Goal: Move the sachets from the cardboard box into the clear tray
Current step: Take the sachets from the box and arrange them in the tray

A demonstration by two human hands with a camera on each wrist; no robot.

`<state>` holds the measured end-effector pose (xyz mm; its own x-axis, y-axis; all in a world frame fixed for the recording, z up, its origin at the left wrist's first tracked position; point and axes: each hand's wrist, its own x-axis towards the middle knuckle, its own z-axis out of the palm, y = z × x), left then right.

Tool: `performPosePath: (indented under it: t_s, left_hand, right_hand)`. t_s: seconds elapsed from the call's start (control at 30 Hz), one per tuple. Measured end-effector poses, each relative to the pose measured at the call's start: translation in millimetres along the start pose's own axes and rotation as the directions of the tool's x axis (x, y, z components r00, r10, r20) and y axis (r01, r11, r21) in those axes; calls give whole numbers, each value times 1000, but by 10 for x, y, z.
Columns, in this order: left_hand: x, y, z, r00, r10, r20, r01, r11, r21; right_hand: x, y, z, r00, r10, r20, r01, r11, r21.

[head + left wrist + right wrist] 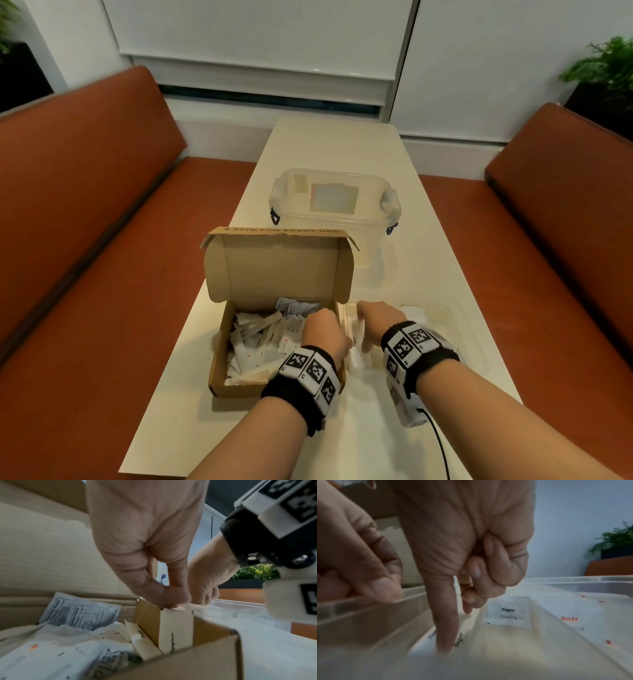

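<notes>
Lidded tub [334, 202] behind cardboard box [274, 346]

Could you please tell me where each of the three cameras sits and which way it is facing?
Head: worn on the head, facing forward and down at the table, box and tray; both forearms show.
Left wrist: inside the box, looking along the left hand at sachets; the right hand shows beyond.
Right wrist: low over the tray, looking along the right hand at sachets marked Pepper and Salt.
Shared: both wrist views show the tray, box and plant.
</notes>
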<state>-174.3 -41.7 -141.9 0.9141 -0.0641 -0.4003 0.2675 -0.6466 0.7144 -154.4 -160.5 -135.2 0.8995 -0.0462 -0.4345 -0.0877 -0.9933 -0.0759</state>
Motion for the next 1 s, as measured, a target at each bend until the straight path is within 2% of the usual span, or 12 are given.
performPosePath:
  t_s: [0.13, 0.3, 0.43, 0.53, 0.6, 0.67, 0.73, 0.8, 0.9, 1.0]
  left_hand:
    - [4, 18, -1, 1000, 23, 2, -23, 999, 46]
    - [-9, 27, 2, 999, 45, -8, -43, 992, 117]
    - [-12, 1, -136, 998, 65, -16, -61, 983, 174]
    - [64, -70, -433, 996, -27, -80, 40, 985, 170]
    - [97, -149, -682, 987, -85, -138, 117, 964, 239]
    - [110, -255, -879, 979, -88, -183, 144, 938, 317]
    - [100, -353, -962, 980, -86, -182, 153, 906, 394]
    - [73, -423, -959, 985, -116, -131, 162, 886, 434]
    - [64, -458, -888, 984, -167, -65, 178, 876, 448]
    - [82, -440, -820, 983, -182, -6, 151, 799, 582]
  right_hand:
    - [-32, 13, 16, 998, -57, -17, 55, 996, -69]
    - [-88, -9, 8, 998, -49, -29, 46, 995, -84]
    - [-159, -23, -11, 998, -27, -49, 27, 1000, -9]
    - [-236, -75, -116, 990, -49, -131, 53, 998, 28]
    - [-301, -143, -229, 984, -70, -161, 78, 996, 49]
    - [-354, -252, -340, 980, -102, -169, 117, 990, 79]
    - [-386, -412, -426, 977, -154, -150, 170, 981, 99]
    - [-377, -598, -465, 975, -199, -101, 209, 973, 101]
    - [-314, -836, -391, 978, -210, -20, 211, 973, 95]
    - [-265, -984, -250, 978, -201, 49, 198, 978, 66]
